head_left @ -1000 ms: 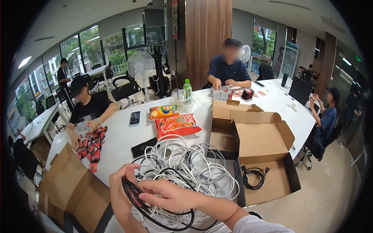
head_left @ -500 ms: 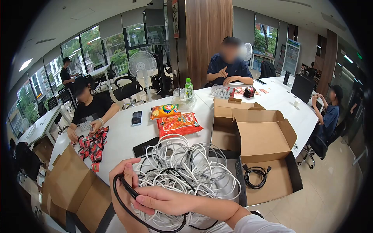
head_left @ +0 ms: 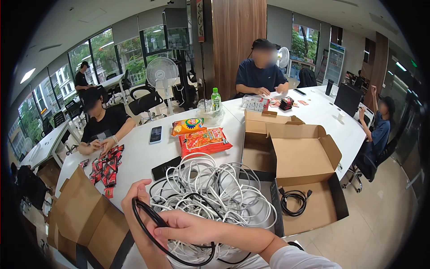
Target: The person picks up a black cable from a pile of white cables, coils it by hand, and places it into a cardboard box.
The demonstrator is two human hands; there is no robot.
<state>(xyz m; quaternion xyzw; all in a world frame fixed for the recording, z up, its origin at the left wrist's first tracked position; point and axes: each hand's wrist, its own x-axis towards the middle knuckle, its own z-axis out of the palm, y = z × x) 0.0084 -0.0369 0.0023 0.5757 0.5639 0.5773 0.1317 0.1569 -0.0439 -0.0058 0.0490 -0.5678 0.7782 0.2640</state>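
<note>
A black cable (head_left: 151, 214) is gathered in loops between my two hands, over the near edge of the table. My left hand (head_left: 138, 197) is closed round the upper end of the loops. My right hand (head_left: 186, 225) reaches across from the right, its fingers closed on the same strands. One long loop hangs below both hands. Behind them a big tangled heap of white cables (head_left: 233, 197) covers the tabletop, with some black strands running through it.
An open cardboard box (head_left: 309, 157) at right holds a coiled black cord (head_left: 291, 214). Another open box (head_left: 83, 201) stands at left. Phones (head_left: 155, 134), snack bags (head_left: 206, 142) and a green-capped bottle (head_left: 216, 99) lie beyond the heap. Several people sit around, one by red packets (head_left: 107, 168).
The black loops have shifted slightly between my hands, with more strands bunched at my right fingers. Across the table, a person's hands have lowered; the person at right has raised an arm.
</note>
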